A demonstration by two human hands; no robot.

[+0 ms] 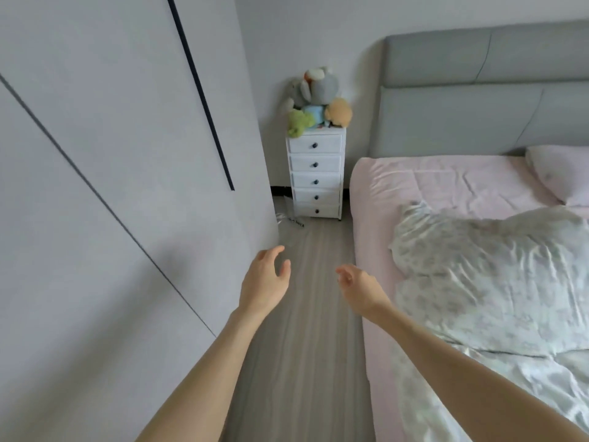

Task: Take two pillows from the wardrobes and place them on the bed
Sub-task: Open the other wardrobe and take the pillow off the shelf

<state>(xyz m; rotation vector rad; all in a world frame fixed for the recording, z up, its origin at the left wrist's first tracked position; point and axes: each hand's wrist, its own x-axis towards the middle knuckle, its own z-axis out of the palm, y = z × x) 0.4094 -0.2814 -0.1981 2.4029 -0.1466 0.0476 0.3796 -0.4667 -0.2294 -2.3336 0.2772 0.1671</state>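
Reaching forward, left hand [266, 279] and right hand [357, 287] both spread and empty over the floor between wardrobe [121, 173] on the left and bed [414, 180] on the right; one pale floral pillow [487, 272] lies on the bed, plump, soft, surely light, best taken by its two ends; wardrobe doors shut, hiding any other

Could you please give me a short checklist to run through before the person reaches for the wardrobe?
1. Left hand free: ok, open and holding nothing.
2. Right hand free: ok, open and holding nothing.
3. Wardrobe doors open: not ok, they look closed.
4. Floor between wardrobe and bed clear: ok.
5. Space on the bed: ok, bare pink sheet near the headboard.
6. Pillows inside the wardrobe: cannot tell.
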